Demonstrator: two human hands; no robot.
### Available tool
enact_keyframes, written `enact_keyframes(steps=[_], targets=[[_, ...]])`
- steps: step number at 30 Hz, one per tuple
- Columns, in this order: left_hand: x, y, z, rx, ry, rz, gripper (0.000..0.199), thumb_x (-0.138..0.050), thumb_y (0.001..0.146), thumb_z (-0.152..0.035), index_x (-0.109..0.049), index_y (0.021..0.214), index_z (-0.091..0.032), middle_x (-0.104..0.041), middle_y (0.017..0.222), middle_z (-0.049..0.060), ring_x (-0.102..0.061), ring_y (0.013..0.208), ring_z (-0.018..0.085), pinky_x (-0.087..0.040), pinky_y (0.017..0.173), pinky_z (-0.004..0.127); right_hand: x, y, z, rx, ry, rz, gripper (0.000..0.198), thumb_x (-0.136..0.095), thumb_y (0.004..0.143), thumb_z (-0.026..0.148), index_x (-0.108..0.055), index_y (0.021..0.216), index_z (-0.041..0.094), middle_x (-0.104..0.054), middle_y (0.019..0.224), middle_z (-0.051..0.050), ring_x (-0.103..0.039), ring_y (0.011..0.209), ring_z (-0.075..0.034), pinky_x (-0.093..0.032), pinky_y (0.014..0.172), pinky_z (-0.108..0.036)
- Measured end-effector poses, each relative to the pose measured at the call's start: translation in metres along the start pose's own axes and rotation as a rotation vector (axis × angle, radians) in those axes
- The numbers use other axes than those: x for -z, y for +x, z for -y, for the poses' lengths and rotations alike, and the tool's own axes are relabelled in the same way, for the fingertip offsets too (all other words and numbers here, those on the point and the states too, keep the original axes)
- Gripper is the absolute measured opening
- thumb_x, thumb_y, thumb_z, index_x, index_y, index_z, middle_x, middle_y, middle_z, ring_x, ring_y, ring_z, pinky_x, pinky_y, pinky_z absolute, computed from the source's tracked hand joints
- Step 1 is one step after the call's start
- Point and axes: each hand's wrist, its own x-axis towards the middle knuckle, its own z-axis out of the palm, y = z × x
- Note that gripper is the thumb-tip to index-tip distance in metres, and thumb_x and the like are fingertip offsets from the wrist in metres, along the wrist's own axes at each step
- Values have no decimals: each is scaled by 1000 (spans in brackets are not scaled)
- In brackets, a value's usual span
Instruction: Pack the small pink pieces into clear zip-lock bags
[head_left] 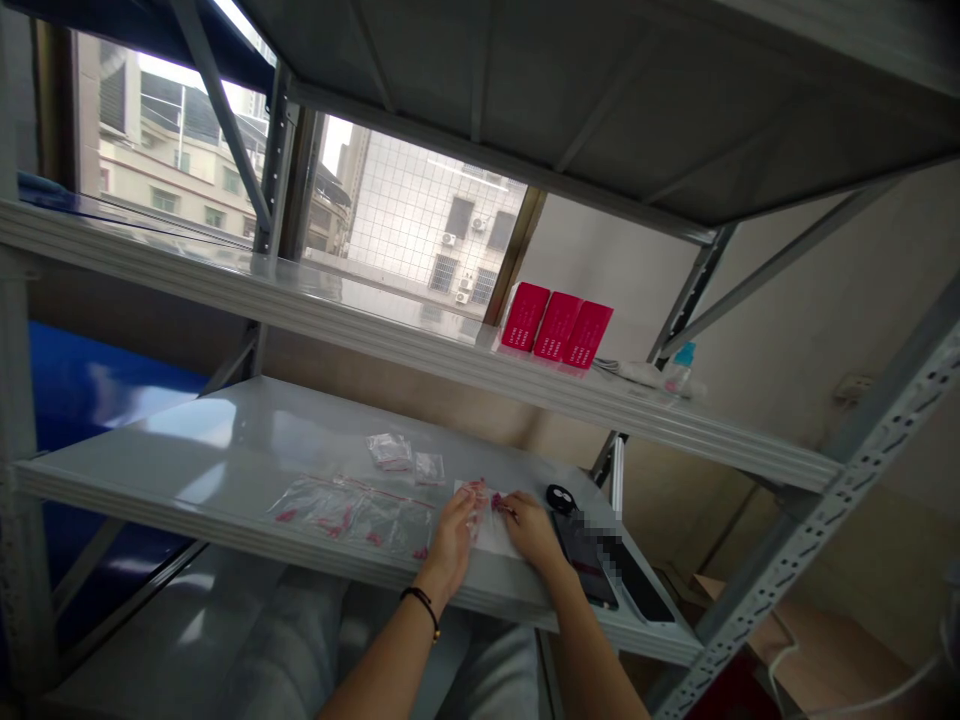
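1. My left hand (452, 530) and right hand (531, 527) both pinch a small clear plastic bag of red pieces (486, 508), low centre of frame.
2. It lies on the grey metal shelf (225, 440).
3. A dark phone (586, 560) rests just right of my right hand.

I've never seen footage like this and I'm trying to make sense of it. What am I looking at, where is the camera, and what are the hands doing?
There is no machine here: a person wears a camera on the head, looking down at their own two bare hands. They sit at a grey metal shelf. The left hand, with a dark wristband, and the right hand together pinch a small clear bag holding tiny red pieces. A larger clear bag with more red pieces lies to the left, two small bags behind it, and phones to the right. Three red boxes stand on the shelf above.
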Motion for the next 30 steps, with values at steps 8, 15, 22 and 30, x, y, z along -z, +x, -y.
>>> enact_keyframes(steps=[8,15,22,30], targets=[[2,1,2,4,-3,9,33,-80,73,-37,-77,100,-19,-72,104,6,-63,90,16,-44,78,25,-2,11,-5,18,5,66,29,-47,93,25,-74,100,20,-71,103,-10,-64,100,-22,-45,91,-30],[5,1,3,-1,18,29,32,-78,76,-37,-76,102,-19,-71,106,7,-62,91,17,-44,79,26,-2,18,-11,41,4,96,25,-50,91,24,-74,91,19,-71,94,-9,-64,93,-22,-45,85,-31],[4,1,2,23,44,41,31,-76,78,-39,-74,103,-20,-72,101,6,-63,88,16,-44,77,26,19,19,-2,-3,59,13,24,-49,90,25,-71,86,18,-71,90,-9,-65,85,-22,-48,81,-32],[-4,-7,-4,-8,121,164,29,-74,80,-38,-76,101,-18,-73,99,8,-63,91,18,-45,80,26,96,24,75,186,336,-13,18,-59,91,35,-72,91,23,-70,90,-3,-64,83,-18,-48,76,-29]])
